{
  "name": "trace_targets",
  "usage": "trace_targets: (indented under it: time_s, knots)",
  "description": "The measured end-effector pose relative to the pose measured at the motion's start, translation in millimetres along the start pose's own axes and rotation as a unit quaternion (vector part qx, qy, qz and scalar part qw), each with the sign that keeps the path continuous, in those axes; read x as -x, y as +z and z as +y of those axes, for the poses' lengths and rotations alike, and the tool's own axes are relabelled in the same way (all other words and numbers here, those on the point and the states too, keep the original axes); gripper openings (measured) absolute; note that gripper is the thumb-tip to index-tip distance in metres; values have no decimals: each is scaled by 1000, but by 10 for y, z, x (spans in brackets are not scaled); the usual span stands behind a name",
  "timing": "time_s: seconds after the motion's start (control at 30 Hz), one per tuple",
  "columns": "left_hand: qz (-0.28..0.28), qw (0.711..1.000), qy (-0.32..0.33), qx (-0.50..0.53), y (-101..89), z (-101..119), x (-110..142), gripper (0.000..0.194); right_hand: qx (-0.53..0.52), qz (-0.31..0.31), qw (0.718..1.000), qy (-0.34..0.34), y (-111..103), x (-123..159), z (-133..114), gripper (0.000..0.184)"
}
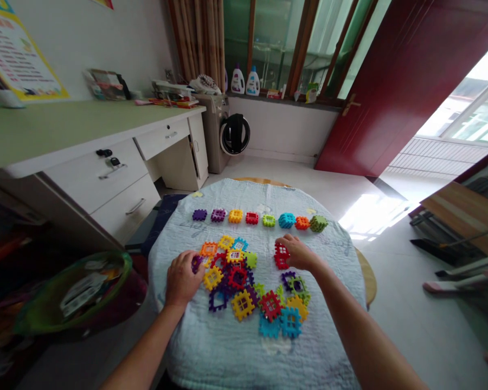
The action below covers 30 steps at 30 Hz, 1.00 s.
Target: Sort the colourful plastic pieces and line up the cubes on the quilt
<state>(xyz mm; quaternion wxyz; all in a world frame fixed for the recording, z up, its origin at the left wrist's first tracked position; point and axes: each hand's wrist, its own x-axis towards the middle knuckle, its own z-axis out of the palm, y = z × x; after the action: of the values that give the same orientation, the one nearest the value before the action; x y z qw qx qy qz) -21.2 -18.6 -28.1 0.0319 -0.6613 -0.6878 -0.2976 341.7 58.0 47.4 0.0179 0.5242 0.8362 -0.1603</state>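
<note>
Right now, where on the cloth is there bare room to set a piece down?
Bare cloth lies below the near blue pieces, between the far row and the red pieces at the right hand, and right of that hand. Crowded: the middle heap, beside the left hand.

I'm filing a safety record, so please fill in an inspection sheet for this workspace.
Surface: pale-blue cloth over a rounded table.
Pieces: colourful row across the far side; loose pile nearer.
Clutter: filled green basket left of the table; assorted items on the desk.
Grips: left grip at a purple piece on the pile's edge; right grip at a red piece; firmness unclear.
Cables: nothing seen.
Surroundings: washing machine, red door, window with bottles on the sill.
</note>
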Motion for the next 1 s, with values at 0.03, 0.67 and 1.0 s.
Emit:
trace_targets:
  time_s: [0.03,0.67,1.0]
  knots:
    - [0,1000,1,1,-2,0,-2,21,7,-6,1000,-2,35,62,16,58]
    - [1,1000,1,-4,6,-11,5,22,8,-11,1000,-1,303,129,8,66]
    - [-2,1000,-1,-4,6,-18,-3,22,68,-14,997,15,257,69,-140,42]
